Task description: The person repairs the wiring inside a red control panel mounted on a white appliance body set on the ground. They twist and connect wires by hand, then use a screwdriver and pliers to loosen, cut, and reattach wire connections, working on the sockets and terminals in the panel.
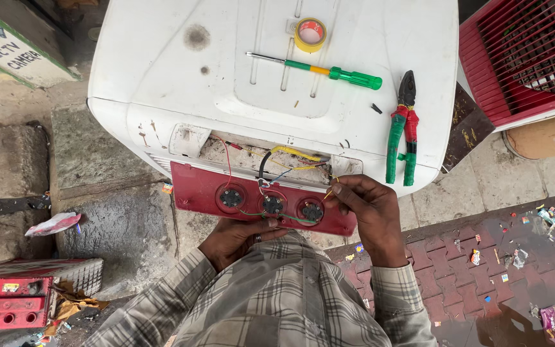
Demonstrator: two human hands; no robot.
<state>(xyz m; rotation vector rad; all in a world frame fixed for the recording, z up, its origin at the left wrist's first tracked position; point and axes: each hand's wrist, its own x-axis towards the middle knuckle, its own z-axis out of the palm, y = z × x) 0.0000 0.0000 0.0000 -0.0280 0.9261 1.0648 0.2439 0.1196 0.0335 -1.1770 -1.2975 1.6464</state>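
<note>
Head view, panel: a red control panel (200,186) hangs off the front of a white cooler body (162,71), tipped back-side up toward the person, its long axis running left to right and sloping slightly down to the right.
Head view, switches: three round switch backs (272,205) sit in a row along that axis, with red, green, black and yellow wires (293,153) running from them up into the opening in the cooler.
Head view, left hand: the left hand (234,239) sits under the panel's lower edge near its middle, thumb pressed up against the rim, propping the panel; its fingers are hidden beneath, so how they are curled cannot be told.
Head view, right hand: the right hand (369,212) is at the panel's right end, thumb and forefinger pressed together on a thin yellowish wire end just above the rightmost switch.
Head view, key relation: the pinched wire lies up and right of the switch row; the right hand is the nearer to it, the left well apart along the panel.
Head view, tools: a green-handled screwdriver (329,71), a yellow tape roll (310,34) and red-and-green pliers (403,132) lie untouched on the cooler top, the pliers just beyond the right hand.
</note>
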